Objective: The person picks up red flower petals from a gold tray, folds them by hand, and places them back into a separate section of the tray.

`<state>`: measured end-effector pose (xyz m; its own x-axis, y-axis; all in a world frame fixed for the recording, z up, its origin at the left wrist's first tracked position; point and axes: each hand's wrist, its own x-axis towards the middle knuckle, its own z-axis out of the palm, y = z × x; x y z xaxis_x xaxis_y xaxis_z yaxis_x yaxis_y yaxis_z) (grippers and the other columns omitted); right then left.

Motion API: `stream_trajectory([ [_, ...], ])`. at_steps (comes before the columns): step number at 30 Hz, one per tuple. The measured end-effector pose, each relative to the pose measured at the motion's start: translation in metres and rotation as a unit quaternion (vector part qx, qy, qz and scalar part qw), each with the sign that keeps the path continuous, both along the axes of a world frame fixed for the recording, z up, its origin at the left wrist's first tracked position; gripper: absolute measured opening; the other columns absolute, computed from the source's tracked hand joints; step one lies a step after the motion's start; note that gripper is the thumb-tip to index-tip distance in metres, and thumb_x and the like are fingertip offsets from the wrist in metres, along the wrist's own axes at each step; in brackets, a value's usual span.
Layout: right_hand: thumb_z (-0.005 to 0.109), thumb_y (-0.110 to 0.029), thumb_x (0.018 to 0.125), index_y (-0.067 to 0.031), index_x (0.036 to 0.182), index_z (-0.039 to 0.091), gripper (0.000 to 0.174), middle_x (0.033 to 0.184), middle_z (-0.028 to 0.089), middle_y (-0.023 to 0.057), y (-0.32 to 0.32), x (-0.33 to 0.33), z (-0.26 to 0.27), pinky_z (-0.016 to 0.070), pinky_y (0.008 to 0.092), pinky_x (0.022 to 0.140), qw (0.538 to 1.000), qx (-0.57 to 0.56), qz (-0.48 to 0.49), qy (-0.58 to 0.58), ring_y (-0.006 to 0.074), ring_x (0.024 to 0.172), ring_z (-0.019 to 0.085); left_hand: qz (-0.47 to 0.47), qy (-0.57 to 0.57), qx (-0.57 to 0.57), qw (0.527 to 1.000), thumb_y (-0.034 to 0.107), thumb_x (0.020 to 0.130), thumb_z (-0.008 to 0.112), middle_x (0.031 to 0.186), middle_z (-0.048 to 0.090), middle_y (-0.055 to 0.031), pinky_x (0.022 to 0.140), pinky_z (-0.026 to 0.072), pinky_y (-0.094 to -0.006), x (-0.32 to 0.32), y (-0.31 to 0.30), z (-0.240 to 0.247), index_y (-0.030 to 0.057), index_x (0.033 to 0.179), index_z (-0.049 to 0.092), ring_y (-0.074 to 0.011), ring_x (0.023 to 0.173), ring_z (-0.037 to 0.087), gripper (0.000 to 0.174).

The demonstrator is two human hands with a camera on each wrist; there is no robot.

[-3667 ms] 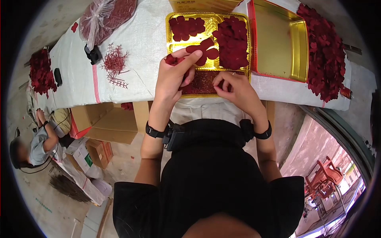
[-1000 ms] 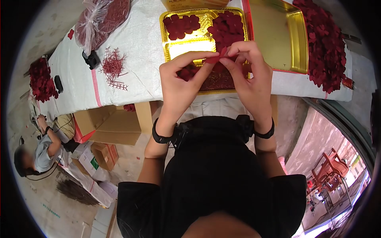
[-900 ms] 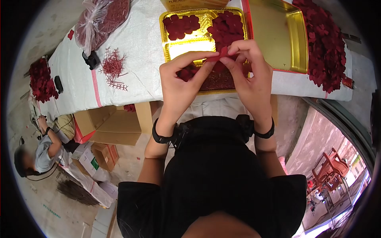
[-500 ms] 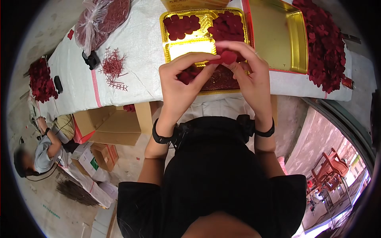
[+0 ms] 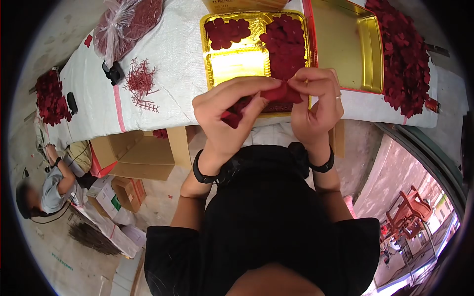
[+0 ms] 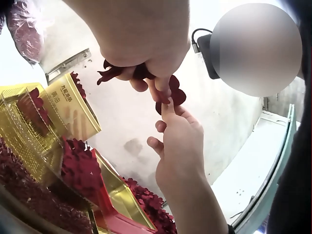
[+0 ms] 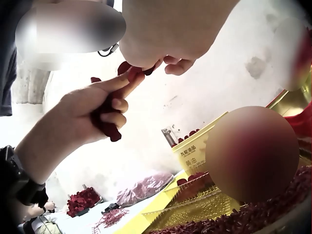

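Close over the golden compartment tray (image 5: pixel 238 66), both hands meet at one dark red cloth flower (image 5: pixel 280 92). My left hand (image 5: pixel 222 111) pinches it between thumb and forefinger. More red petal pieces (image 7: pixel 107 122) are tucked under that hand's curled lower fingers. The right hand (image 5: pixel 318 101) pinches the flower's other side with thumb and fingertips; its petals (image 6: pixel 178 95) stick out beside the fingers in the left wrist view. A small stack of flowers (image 5: pixel 227 32) lies in the tray's far left compartment, a taller one (image 5: pixel 284 42) on the right. Small red bits (image 7: pixel 204 225) fill the front compartment, partly covered by the hands.
Right of the tray stands a red-edged gold box (image 5: pixel 345 47), then a large heap of red flowers (image 5: pixel 406 64). Leftward lie branched red stems (image 5: pixel 140 81), a black device (image 5: pixel 113 73) and a tied plastic bag (image 5: pixel 126 29). An open carton (image 5: pixel 143 153) sits below the table edge.
The right hand has left the front compartment and joined the left hand at the flower. Over the last half second the pinched petals have turned and both hands have come slightly nearer the body.
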<state>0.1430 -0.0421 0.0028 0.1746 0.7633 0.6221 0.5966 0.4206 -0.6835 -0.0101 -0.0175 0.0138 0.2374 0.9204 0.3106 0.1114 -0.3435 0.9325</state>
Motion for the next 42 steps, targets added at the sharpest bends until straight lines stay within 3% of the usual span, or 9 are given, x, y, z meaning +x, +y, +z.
stream_trajectory([
  [5, 0.057, 0.014, 0.062, -0.0054, 0.075, 0.057, 0.023, 0.079, 0.062, 0.0078, -0.005, -0.007, -0.006, 0.0419, 0.0294, 0.056, 0.999, 0.039, -0.016, 0.016, 0.0214, 0.064, 0.054, -0.033, 0.014, 0.071, 0.997, -0.01, 0.069, 0.062, 0.086, 0.069, -0.0121, 0.069, 0.0533, -0.0294, -0.003, 0.0, 0.008, -0.0017, 0.09, 0.068, -0.0238, 0.077, 0.068, 0.023],
  [9, 0.061, 0.012, 0.073, -0.0012, 0.082, 0.051, 0.018, 0.087, 0.058, 0.0122, -0.012, -0.003, -0.005, 0.0445, 0.0265, 0.062, 0.998, 0.048, 0.019, -0.023, 0.0188, 0.071, 0.054, -0.042, -0.001, 0.118, 0.992, -0.01, 0.068, 0.063, 0.086, 0.069, -0.0129, 0.07, 0.0535, -0.0294, -0.003, -0.001, 0.009, -0.0028, 0.089, 0.067, -0.0247, 0.077, 0.068, 0.022],
  [14, 0.065, 0.009, 0.073, -0.0013, 0.084, 0.053, 0.019, 0.09, 0.058, 0.0125, -0.012, -0.006, -0.002, 0.0458, 0.0277, 0.062, 0.998, 0.038, 0.045, 0.019, 0.0202, 0.073, 0.055, -0.041, -0.01, 0.138, 0.989, -0.01, 0.068, 0.066, 0.086, 0.069, -0.0126, 0.068, 0.0535, -0.0293, -0.004, -0.001, 0.007, -0.0026, 0.089, 0.066, -0.0252, 0.077, 0.068, 0.022],
  [18, 0.066, 0.013, 0.061, -0.0064, 0.078, 0.062, 0.027, 0.081, 0.063, 0.0069, -0.003, -0.006, 0.004, 0.0454, 0.0289, 0.057, 0.997, 0.07, 0.034, 0.028, 0.0216, 0.066, 0.056, -0.045, -0.01, 0.091, 0.995, -0.009, 0.07, 0.066, 0.087, 0.069, -0.0125, 0.069, 0.0534, -0.0294, -0.005, 0.001, 0.013, -0.0023, 0.09, 0.066, -0.0247, 0.078, 0.068, 0.022],
  [21, 0.067, 0.014, 0.059, -0.007, 0.081, 0.066, 0.03, 0.081, 0.065, 0.0055, -0.005, 0.004, 0.011, 0.0469, 0.0292, 0.058, 0.997, 0.063, 0.03, -0.023, 0.0217, 0.068, 0.058, -0.065, -0.026, 0.07, 0.995, -0.01, 0.071, 0.065, 0.089, 0.068, -0.0128, 0.07, 0.0532, -0.0291, -0.004, 0.001, 0.015, -0.0025, 0.091, 0.067, -0.0241, 0.08, 0.068, 0.022],
  [32, 0.069, 0.011, 0.061, -0.0101, 0.081, 0.066, 0.029, 0.084, 0.063, 0.0012, -0.011, 0.001, 0.017, 0.048, 0.0276, 0.057, 0.994, 0.085, 0.009, -0.067, 0.0202, 0.071, 0.058, -0.083, -0.092, -0.004, 0.992, -0.008, 0.074, 0.061, 0.09, 0.068, -0.0151, 0.077, 0.0521, -0.0298, -0.006, -0.006, 0.008, -0.003, 0.088, 0.068, -0.0237, 0.084, 0.067, 0.017],
  [42, 0.072, 0.003, 0.066, -0.0121, 0.087, 0.062, 0.028, 0.089, 0.061, 0.0021, -0.019, 0.003, 0.012, 0.0489, 0.0302, 0.06, 0.996, 0.066, 0.048, -0.039, 0.0217, 0.075, 0.059, -0.134, -0.141, -0.091, 0.977, -0.005, 0.076, 0.061, 0.089, 0.068, -0.0138, 0.074, 0.0518, -0.0286, -0.004, -0.004, 0.01, -0.0019, 0.084, 0.068, -0.0217, 0.081, 0.067, 0.011],
])
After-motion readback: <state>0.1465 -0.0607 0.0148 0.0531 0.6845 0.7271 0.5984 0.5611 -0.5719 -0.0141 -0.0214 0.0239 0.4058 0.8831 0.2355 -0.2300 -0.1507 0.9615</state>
